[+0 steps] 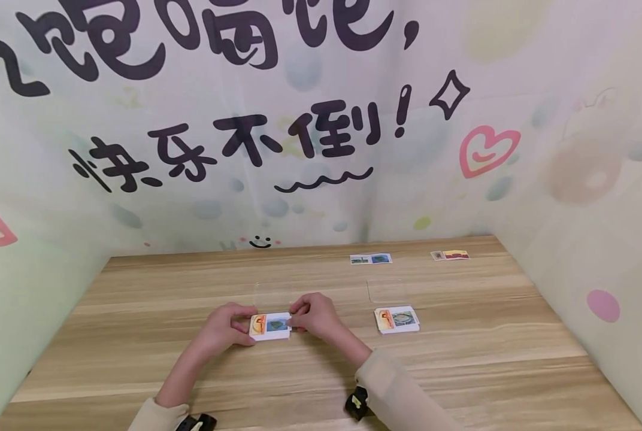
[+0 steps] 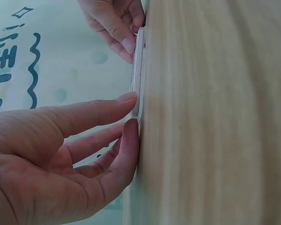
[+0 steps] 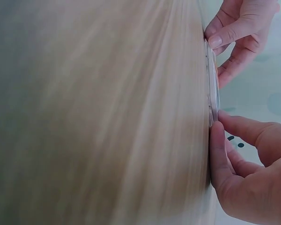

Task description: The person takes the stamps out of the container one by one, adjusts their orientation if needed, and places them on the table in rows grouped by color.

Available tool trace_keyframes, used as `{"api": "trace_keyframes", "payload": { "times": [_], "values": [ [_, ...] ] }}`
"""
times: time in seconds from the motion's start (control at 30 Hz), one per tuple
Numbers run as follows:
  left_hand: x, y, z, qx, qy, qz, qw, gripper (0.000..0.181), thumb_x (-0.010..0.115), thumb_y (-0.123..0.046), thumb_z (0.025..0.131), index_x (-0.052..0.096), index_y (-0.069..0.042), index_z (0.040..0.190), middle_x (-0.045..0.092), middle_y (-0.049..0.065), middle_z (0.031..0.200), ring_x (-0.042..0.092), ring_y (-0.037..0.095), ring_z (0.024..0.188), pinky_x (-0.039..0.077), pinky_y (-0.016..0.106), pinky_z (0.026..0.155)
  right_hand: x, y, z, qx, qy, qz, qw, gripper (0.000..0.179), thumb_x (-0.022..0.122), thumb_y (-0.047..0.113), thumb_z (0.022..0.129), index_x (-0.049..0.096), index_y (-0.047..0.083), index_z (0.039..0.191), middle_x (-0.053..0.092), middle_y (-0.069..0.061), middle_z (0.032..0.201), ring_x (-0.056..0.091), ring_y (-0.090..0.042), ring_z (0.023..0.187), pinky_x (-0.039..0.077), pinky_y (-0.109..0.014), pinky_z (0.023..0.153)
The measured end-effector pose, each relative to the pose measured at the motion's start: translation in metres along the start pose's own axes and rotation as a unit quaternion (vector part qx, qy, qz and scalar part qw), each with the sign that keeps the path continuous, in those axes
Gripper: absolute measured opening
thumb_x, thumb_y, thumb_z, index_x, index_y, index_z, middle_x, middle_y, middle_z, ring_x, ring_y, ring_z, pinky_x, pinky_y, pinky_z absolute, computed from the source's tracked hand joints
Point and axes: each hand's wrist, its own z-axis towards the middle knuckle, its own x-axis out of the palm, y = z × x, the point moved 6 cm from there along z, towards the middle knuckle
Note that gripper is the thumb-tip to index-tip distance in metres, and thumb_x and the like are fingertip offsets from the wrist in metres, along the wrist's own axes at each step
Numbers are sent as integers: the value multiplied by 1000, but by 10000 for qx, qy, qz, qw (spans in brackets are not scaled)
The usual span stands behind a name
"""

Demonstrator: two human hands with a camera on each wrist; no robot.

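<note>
A small flat white case (image 1: 269, 336) lies on the wooden table, with an orange picture and a blue picture on its top. My left hand (image 1: 225, 326) holds its left end, the fingertips at the corners. At the right end, my right hand (image 1: 318, 314) pinches the edge between thumb and forefinger, close to the blue picture. Both wrist views show the case edge-on and low on the tabletop, with a hand at each end. Whether the right fingertips grip the case itself or something thin on it is too small to tell.
Behind the case lies a clear plastic rectangle (image 1: 274, 292), and another clear rectangle (image 1: 387, 291) is farther right. A second white case (image 1: 402, 328) with pictures sits before that one. Two picture strips, one left (image 1: 371, 258) and one right (image 1: 457, 255), lie near the back wall.
</note>
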Motion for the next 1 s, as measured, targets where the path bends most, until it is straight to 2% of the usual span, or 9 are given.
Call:
{"api": "trace_keyframes", "payload": {
  "times": [0.57, 1.0],
  "values": [
    [1, -3, 1, -131, -18, 140, 9998, 56, 85, 15, 75, 67, 15, 127, 63, 26, 125, 66, 20, 87, 60, 28, 72, -2, 3, -1, 12, -158, -119, 9998, 8, 81, -6, 86, 73, -6, 90, 64, -5, 73, 57, -8, 58, 52, -18, 54],
    [1, 1, 2, -143, -66, 76, 9998, 55, 85, 16, 74, 67, 15, 126, 63, 27, 125, 64, 19, 85, 59, 27, 71, -2, 3, -1, -121, -183, 51, 9997, 8, 79, -9, 87, 71, -6, 89, 60, -3, 69, 55, -9, 54, 49, -18, 50]
  ]
}}
